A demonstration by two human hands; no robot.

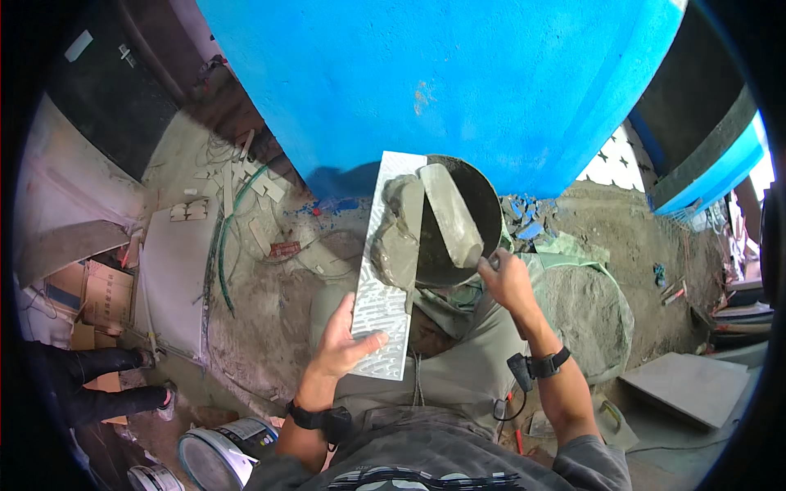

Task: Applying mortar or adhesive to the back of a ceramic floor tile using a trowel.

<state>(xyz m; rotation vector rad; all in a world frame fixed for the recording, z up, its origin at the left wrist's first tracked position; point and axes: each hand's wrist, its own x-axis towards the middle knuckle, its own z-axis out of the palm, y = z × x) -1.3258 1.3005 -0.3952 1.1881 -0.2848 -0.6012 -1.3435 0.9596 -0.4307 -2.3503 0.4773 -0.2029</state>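
My left hand (336, 348) grips the lower end of a long, narrow tile strip (378, 319), its thumb on the ridged, whitish back. Thick lumps of grey mortar (397, 250) lie on the upper half of that strip. The fingers of my right hand (508, 282) are wrapped round the handle of a trowel (449, 214), whose flat blade is smeared with mortar. The blade slants up and left, its tip close to the strip's right edge. Beneath the trowel stands a dark round bucket (485, 196), partly hidden by the strip and the blade.
A blue wall (458, 90) rises just ahead. An open sack of grey powder (573, 311) lies at my right, with a loose tile (688, 389) beyond it. Cables (223, 254) and rubble litter the left floor. White buckets (209, 458) and another person's legs (115, 385) are lower left.
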